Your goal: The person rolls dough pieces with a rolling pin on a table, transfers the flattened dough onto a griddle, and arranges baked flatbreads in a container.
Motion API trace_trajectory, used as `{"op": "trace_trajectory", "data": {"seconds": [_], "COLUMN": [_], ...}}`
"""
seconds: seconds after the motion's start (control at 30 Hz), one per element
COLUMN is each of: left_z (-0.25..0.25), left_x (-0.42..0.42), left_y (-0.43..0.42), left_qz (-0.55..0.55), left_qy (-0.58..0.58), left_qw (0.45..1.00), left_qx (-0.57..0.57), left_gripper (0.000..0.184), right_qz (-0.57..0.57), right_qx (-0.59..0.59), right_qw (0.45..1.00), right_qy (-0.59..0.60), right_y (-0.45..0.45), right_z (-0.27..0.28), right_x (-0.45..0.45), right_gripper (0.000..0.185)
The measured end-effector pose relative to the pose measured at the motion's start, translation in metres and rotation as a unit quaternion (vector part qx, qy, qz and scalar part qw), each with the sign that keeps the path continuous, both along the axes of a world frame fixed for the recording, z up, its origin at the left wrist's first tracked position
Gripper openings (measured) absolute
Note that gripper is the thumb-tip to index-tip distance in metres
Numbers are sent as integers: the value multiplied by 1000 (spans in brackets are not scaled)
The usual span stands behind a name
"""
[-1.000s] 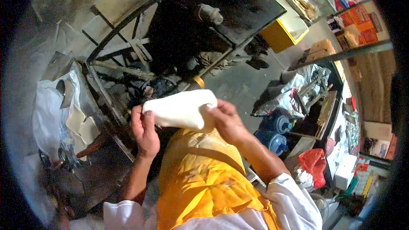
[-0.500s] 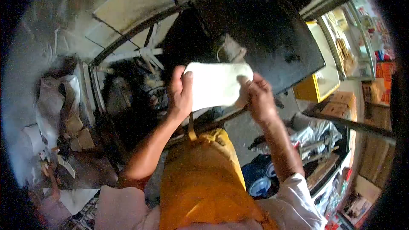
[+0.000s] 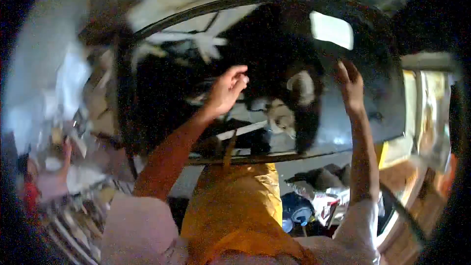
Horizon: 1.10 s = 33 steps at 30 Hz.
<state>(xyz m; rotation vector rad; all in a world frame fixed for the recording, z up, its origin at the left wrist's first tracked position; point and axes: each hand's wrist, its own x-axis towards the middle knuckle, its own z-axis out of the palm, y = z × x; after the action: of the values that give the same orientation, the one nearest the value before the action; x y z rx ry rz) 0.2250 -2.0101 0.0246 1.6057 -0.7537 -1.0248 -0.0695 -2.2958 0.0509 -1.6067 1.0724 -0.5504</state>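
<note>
A flat, pale, roughly rectangular sheet point(image 3: 332, 30) is at the upper right, over the dark surface point(image 3: 355, 118). Just below it my right hand point(image 3: 351, 83) is raised, fingers apart and holding nothing, with a gap between fingertips and sheet. My left hand point(image 3: 228, 91) hovers left of centre over the dark opening, its fingers curled loosely and apart, with nothing in it. A grey cloth-like bundle point(image 3: 301, 88) sits between the hands, partly blurred.
Pale crossed bars point(image 3: 201, 39) show at the upper left of the dark opening. Blue bottles point(image 3: 297, 210) and bags point(image 3: 329, 203) are at the lower right. Another person's arm point(image 3: 65, 159) is at the far left. A yellow-edged container point(image 3: 397, 148) stands at the right.
The pale sheet has left both hands and is now farther up and right. My hands have moved apart, and the view has turned towards the dark surface.
</note>
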Motion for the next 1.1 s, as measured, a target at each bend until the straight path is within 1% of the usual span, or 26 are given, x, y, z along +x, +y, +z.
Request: {"op": "trace_trajectory", "data": {"seconds": [0.07, 0.1, 0.13, 0.17, 0.23, 0.27, 0.33, 0.4, 0.43, 0.5, 0.53, 0.57, 0.63, 0.67, 0.7, 0.73, 0.77, 0.8, 0.83, 0.87, 0.9, 0.97, 1.0, 1.03, 1.07, 1.1], "left_z": [-4, 6, 12, -9, 24, -27, 3, 20, 19, 20, 14, 8, -10, -33, -47, -62, -72, -69, -62, -59, -36, 22, 42, 63, 80, 72], "left_x": [28, 49, 69, 92, 139, 185, 250, 308, 329, 356, 371, 387, 424, 451, 465, 477, 471, 481, 492, 497, 489, 460, 447, 434, 419, 417], "left_y": [77, 117, 157, 205, 287, 345, 431, 523, 563, 624, 644, 662, 685, 697, 701, 708, 708, 708, 703, 702, 692, 670, 660, 654, 646, 646], "left_qz": [33, 57, 77, 133, 218, 315, 338, 365, 374, 392, 396, 399, 401, 415, 420, 387, 369, 338, 302, 276, 253, 212, 202, 198, 200, 204], "left_qy": [-19, -63, -97, -154, -154, -121, -216, -284, -310, -353, -374, -391, -424, -464, -454, -463, -470, -487, -503, -488, -455, -384, -364, -344, -331, -391], "left_qw": [999, 994, 982, 974, 955, 938, 905, 867, 849, 814, 796, 780, 748, 704, 711, 713, 714, 709, 704, 712, 729, 756, 764, 771, 779, 785], "left_qx": [4, 73, 140, 97, 127, 77, 139, 186, 208, 245, 264, 281, 316, 343, 335, 357, 364, 381, 401, 423, 446, 486, 493, 497, 494, 435], "left_gripper": [42, 42, 43, 45, 43, 38, 38, 38, 38, 38, 37, 37, 37, 38, 38, 40, 41, 43, 44, 45, 46, 49, 50, 51, 52, 53], "right_qz": [45, 63, 70, 75, 32, 40, 55, 92, 117, 212, 193, 173, 274, 316, 339, 365, 376, 384, 390, 385, 382, 334, 309, 280, 295, 310], "right_qx": [15, 28, -4, 58, 138, 143, 178, 317, 347, 171, 210, 248, 124, 48, -4, -24, -69, -114, -160, -105, -111, -97, -37, 21, 7, -7], "right_qw": [999, 998, 997, 995, 984, 983, 975, 925, 913, 961, 958, 953, 951, 943, 935, 915, 908, 899, 889, 897, 897, 925, 939, 950, 946, 941], "right_qy": [-8, 16, -14, -38, -108, -110, -123, -187, -182, -38, -11, 15, 71, 93, 109, 171, 174, 176, 179, 191, 195, 150, 143, 134, 136, 138], "right_y": [53, 83, 107, 148, 208, 238, 297, 363, 393, 448, 471, 494, 526, 539, 548, 554, 555, 555, 556, 553, 556, 562, 561, 561, 561, 562], "right_z": [10, 29, 10, 44, 11, 21, 41, 53, 51, 17, 26, 36, 59, 73, 88, 108, 116, 126, 137, 138, 134, 109, 90, 70, 80, 91], "right_x": [12, 26, 25, 45, 33, 35, 51, 70, 77, 76, 92, 109, 137, 149, 158, 170, 159, 149, 139, 136, 133, 115, 99, 83, 89, 96], "right_gripper": [56, 51, 50, 50, 44, 44, 41, 39, 38, 36, 35, 35, 31, 30, 28, 26, 27, 27, 28, 29, 29, 32, 33, 35, 36, 37]}}
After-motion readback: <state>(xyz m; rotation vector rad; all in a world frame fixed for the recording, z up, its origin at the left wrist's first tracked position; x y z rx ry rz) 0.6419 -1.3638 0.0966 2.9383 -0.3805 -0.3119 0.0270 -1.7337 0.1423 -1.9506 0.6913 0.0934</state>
